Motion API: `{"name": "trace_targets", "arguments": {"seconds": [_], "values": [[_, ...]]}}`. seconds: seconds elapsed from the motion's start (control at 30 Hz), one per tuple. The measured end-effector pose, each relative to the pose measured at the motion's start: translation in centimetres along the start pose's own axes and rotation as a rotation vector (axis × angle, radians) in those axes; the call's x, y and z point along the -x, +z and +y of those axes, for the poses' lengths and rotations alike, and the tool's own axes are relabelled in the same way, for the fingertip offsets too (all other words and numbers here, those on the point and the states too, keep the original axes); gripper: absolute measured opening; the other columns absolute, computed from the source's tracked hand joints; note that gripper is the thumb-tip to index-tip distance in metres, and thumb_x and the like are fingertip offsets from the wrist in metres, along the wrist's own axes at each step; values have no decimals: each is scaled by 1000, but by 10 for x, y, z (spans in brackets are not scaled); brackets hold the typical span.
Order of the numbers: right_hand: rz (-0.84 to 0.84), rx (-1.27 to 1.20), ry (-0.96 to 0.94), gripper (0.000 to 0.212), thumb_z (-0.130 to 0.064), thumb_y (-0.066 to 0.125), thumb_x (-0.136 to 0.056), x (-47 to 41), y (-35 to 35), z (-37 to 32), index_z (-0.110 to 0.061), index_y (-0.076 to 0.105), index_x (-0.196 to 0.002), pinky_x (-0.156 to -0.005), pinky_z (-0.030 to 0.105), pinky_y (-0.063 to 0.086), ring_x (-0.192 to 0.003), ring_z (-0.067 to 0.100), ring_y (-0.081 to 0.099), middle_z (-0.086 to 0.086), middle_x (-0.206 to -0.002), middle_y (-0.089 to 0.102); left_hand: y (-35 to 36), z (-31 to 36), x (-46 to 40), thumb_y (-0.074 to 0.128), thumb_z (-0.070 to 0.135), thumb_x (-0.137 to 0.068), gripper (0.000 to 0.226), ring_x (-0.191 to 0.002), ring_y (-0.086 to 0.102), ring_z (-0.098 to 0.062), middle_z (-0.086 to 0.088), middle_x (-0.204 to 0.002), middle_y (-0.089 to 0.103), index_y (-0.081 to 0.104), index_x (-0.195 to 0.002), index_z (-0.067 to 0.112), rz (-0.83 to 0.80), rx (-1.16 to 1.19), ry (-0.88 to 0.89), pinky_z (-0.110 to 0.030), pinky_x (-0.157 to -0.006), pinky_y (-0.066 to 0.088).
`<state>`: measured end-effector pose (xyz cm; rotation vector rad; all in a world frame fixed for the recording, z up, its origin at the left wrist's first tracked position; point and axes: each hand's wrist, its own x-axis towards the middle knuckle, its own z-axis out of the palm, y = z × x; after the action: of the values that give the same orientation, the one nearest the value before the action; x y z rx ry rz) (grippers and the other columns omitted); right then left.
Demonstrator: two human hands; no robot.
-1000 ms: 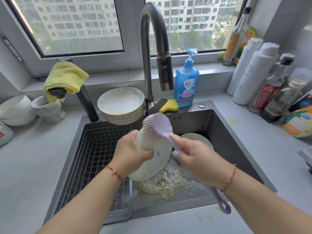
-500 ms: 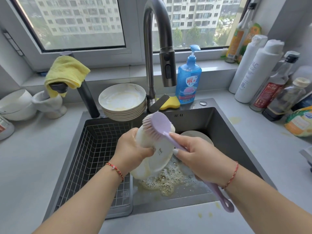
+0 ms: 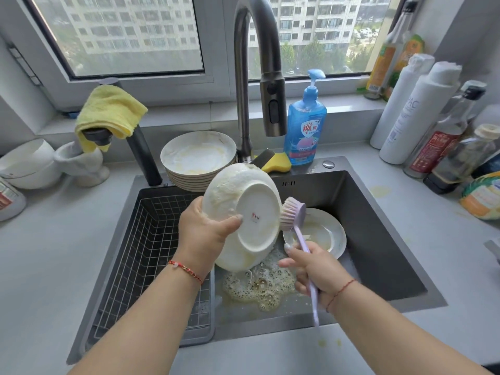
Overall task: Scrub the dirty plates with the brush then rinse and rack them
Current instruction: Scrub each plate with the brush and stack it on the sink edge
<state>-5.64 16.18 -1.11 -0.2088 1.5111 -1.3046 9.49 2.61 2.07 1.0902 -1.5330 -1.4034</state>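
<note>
The left hand (image 3: 205,234) holds a white plate (image 3: 243,212) over the sink (image 3: 378,239), near its middle. The plate is tilted with its underside turned to the camera, and the fingers are curled around its lower left rim, the thumb lying across the back near the foot ring. Yellowish foam covers the upper rim and the outer band of this underside.

The right hand (image 3: 316,272) grips the thin handle of the lilac brush (image 3: 293,215), fingers wrapped around it. The handle runs from the hand up and a little to the left, so the bristle head stands at the right edge of the plate, touching or almost touching it; I cannot tell which. From the bristles, the soiled surface lies to the left and upward, so I judge the next stroke should go leftward across the back.

Below the brush, another dirty plate (image 3: 330,234) lies in the sink bottom. A stack of dirty plates (image 3: 197,158) waits on the desk at the sink's back edge, left of the faucet (image 3: 243,77). The wire rack (image 3: 151,253) fills the left part of the sink and holds no plates yet
</note>
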Motion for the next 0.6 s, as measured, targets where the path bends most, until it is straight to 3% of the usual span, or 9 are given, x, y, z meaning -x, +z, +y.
{"name": "trace_targets", "arguments": {"seconds": [0.07,0.13,0.2,0.3,0.4,0.5,0.6], "values": [[38,-107,-27,36,-25,70,-84,-3,8,6,-9,43,-101,-33,18,35,-33,7,31,20,-88,64,5,1,3,90,7,-57,47,-88,73,-25,-3,-90,75,66,-96,17,19,158,-22,-44,-80,60],[39,-195,-53,43,-28,73,-79,-5,14,6,-7,46,-104,-33,18,34,-35,7,31,13,-77,63,11,2,8,85,7,-58,47,-91,72,-28,-4,-93,75,65,-100,14,10,303,-37,-47,-81,59],[17,-239,-82,38,-26,73,-78,-5,16,4,-5,52,-102,-32,17,32,-35,7,30,3,-61,60,15,0,12,82,4,-60,50,-95,71,-32,-10,-100,74,65,-106,11,-19,387,-36,-48,-80,59],[-10,-207,-114,30,-22,75,-74,-4,11,0,-7,57,-93,-31,18,32,-36,9,30,3,-59,62,14,-1,15,86,6,-59,57,-99,70,-35,-14,-107,72,64,-112,10,-58,390,-19,-49,-81,58],[-17,-60,-120,44,-22,81,-62,-4,0,-8,-5,57,-95,-33,21,35,-40,13,34,12,-70,60,9,-6,16,89,12,-53,69,-103,69,-33,-14,-111,71,61,-117,10,-98,358,-59,-49,-83,58],[10,191,-107,45,-14,83,-67,-6,-15,-29,-3,56,-103,-37,23,40,-42,12,42,10,-70,63,9,-10,19,91,18,-45,77,-101,70,-33,-13,-109,72,59,-115,10,-112,342,-152,-49,-81,58],[-9,449,-114,48,-10,84,-65,-13,-32,-59,-4,58,-106,-42,25,42,-48,15,45,15,-82,64,9,-10,21,89,9,-50,73,-99,70,-37,-19,-108,71,58,-117,6,-155,371,-250,-49,-79,58]]}}
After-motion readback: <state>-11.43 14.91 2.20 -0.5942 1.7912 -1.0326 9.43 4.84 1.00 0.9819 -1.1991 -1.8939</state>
